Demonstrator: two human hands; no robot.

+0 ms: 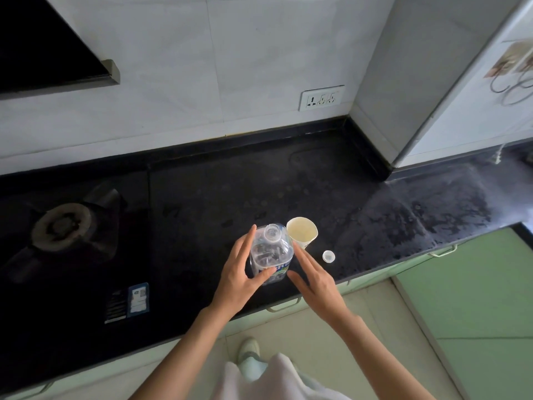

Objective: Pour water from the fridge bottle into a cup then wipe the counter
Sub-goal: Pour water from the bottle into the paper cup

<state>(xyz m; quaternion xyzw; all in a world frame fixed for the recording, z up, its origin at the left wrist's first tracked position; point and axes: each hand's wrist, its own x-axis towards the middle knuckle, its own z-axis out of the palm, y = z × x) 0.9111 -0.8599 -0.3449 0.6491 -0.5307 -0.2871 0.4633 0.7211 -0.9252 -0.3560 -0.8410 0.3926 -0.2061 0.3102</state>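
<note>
A clear plastic water bottle (271,252) with a blue label stands upright and uncapped on the black counter (219,197). My left hand (240,272) lies against its left side with straight fingers, the thumb touching the label. My right hand (314,280) is just right of the bottle, fingers straight, beside it and apparently apart from it. A pale paper cup (302,231) stands right behind the bottle, touching or nearly touching it. The white bottle cap (328,256) lies on the counter to the cup's right.
A gas hob with a burner (62,226) fills the counter's left part. A wall socket (321,97) sits on the tiled back wall. A fridge (473,90) stands at the right. Green drawers (375,272) run below the counter edge.
</note>
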